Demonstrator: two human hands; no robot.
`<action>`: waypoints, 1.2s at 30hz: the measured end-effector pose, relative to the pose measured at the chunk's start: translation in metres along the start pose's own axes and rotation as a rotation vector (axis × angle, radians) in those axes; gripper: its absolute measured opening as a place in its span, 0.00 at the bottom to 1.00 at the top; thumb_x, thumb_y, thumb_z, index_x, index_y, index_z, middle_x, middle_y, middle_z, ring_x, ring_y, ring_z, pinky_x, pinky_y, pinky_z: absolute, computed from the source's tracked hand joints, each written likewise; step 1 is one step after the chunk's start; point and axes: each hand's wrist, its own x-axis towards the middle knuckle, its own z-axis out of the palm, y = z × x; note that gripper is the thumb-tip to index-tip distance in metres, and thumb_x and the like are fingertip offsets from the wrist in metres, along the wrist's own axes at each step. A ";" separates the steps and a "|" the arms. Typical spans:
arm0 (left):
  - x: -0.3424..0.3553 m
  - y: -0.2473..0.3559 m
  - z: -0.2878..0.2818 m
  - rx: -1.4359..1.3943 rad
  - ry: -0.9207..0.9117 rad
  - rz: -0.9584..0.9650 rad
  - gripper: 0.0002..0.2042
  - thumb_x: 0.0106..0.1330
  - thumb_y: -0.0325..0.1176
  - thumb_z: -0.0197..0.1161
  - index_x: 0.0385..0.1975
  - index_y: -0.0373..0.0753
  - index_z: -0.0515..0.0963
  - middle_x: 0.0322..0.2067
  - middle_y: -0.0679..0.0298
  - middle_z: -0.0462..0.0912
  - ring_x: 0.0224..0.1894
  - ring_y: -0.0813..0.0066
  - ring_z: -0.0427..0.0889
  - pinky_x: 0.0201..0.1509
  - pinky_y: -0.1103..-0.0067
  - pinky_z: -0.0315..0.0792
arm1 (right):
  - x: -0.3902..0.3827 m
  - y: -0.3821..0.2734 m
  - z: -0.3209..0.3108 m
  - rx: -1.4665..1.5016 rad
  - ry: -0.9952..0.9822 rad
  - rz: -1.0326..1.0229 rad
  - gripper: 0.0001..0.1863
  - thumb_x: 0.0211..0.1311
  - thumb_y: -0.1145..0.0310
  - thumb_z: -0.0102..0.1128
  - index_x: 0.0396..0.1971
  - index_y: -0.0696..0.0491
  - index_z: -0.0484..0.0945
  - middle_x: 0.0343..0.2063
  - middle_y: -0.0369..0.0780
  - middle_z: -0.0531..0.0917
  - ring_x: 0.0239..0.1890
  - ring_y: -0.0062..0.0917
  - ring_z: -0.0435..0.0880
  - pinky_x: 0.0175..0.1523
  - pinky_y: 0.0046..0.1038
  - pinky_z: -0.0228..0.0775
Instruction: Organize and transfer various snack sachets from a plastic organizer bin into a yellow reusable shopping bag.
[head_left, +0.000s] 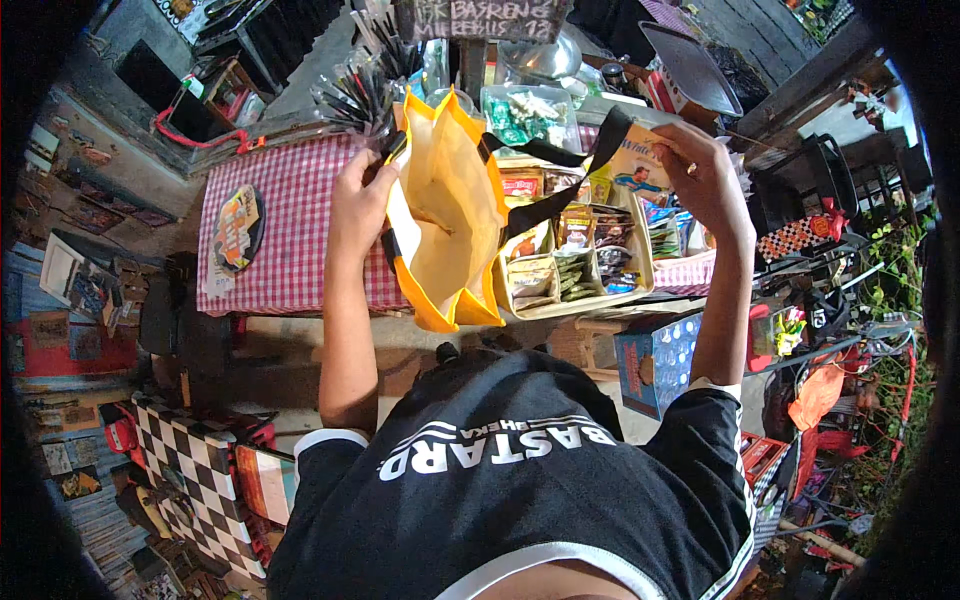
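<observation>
Matt, creased fabric-look material shapes the yellow tote bag (448,215), trimmed with flat black webbing handles (550,206), above a surface (300,290) dressed in checked cloth (295,190). Glossy plastic sachets (575,228) crowd a smooth tray (590,303) along the surface's near edge; toward the far edge, a shiny metal bowl (548,57) gleams near a clear plastic tub (572,112) and a matt, chalked blackboard sign (480,20).

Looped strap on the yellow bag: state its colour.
The strap is black; the head view shows it best.

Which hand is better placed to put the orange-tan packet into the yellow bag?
Likely the right hand: it appears to pinch the packet already, while the left hand grips the open bag's side.
</observation>
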 end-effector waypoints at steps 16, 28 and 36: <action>0.001 -0.003 -0.006 -0.015 0.047 0.021 0.12 0.69 0.30 0.59 0.45 0.29 0.80 0.36 0.60 0.84 0.35 0.77 0.79 0.40 0.78 0.72 | -0.042 0.072 0.017 -0.069 0.060 0.119 0.11 0.60 0.79 0.60 0.42 0.64 0.82 0.37 0.46 0.86 0.39 0.30 0.86 0.50 0.30 0.77; -0.006 0.012 -0.052 -0.069 0.137 0.049 0.06 0.70 0.29 0.60 0.32 0.34 0.78 0.28 0.69 0.79 0.29 0.85 0.75 0.33 0.83 0.68 | -0.004 0.010 0.070 0.190 -0.008 -0.020 0.10 0.63 0.78 0.61 0.44 0.61 0.81 0.37 0.47 0.85 0.40 0.37 0.85 0.46 0.31 0.74; -0.014 0.031 -0.116 -0.016 0.320 0.080 0.06 0.69 0.31 0.59 0.32 0.36 0.77 0.28 0.70 0.77 0.29 0.84 0.74 0.34 0.84 0.67 | 0.009 -0.034 0.110 0.389 -0.173 -0.110 0.11 0.65 0.75 0.60 0.46 0.62 0.80 0.37 0.51 0.84 0.38 0.47 0.85 0.43 0.37 0.75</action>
